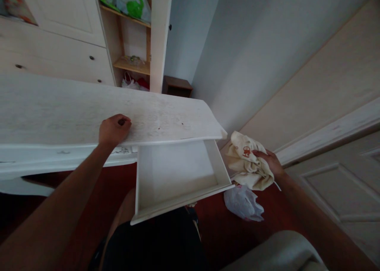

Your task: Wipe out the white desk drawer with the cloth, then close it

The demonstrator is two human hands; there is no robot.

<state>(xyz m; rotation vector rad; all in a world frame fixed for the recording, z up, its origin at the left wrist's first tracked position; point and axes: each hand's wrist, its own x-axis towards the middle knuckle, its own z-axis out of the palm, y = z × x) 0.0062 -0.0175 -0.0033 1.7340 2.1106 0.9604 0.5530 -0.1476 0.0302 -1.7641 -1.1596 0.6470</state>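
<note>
My left hand [115, 129] is closed in a fist over the front part of the white tabletop [74, 112]. A small dark spot shows in the curl of its fingers, too small to name. Out to the right, my right hand [270, 160] grips a crumpled cream cloth bag [252, 172] with a reddish print and a drawstring end. The bag hangs just beyond the right side of a pulled-out white drawer [178, 172]. No contents are visible inside that drawer.
A whitish plastic bag [243, 203] lies on the red floor [213, 231] below the cloth bag. Behind the table stands a white cabinet [53, 57] with an open door [160, 37] and plastic bags [133, 3] on its shelves. A panelled door [341, 187] is at right.
</note>
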